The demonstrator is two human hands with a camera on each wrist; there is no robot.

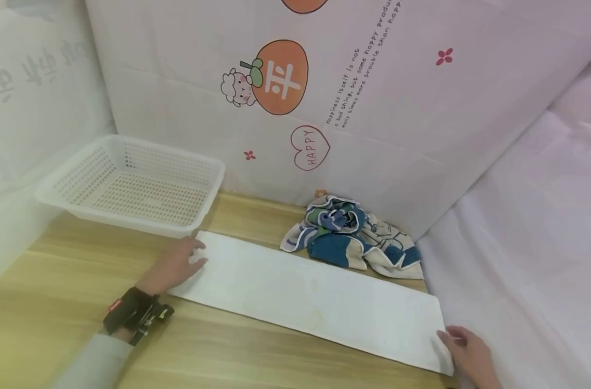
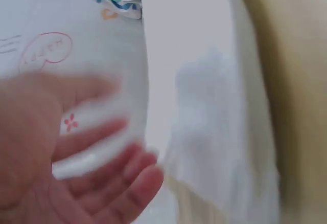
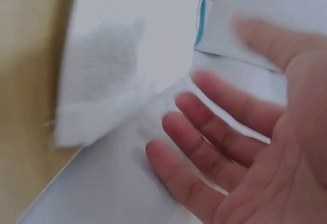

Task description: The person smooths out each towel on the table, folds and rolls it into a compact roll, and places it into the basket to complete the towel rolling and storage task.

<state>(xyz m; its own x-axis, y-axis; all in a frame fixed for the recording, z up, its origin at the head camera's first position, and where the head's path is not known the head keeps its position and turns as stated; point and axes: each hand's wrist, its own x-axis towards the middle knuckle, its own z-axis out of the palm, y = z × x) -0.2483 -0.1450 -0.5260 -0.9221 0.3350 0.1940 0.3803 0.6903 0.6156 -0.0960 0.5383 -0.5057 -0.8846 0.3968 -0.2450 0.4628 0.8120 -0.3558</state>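
A long white cloth (image 1: 315, 297), folded into a flat strip with a few faint yellowish stains, lies across the wooden table. At its left end is my left hand (image 1: 176, 262), thumb and fingers apart. My right hand (image 1: 470, 354) is beside the right end. In the left wrist view the fingers (image 2: 135, 191) are loosely bent next to the cloth (image 2: 204, 81), with nothing between them. The right wrist view shows spread, relaxed fingers (image 3: 219, 127) near the cloth's end (image 3: 107, 75), gripping nothing.
A white plastic basket (image 1: 208, 210) with perforated walls stands at the back left. Behind the cloth, crumpled patterned towels (image 1: 334, 248) in blue, green and beige lie against the printed white backdrop (image 1: 383, 173). White sheeting (image 1: 529, 243) hangs along the right side.
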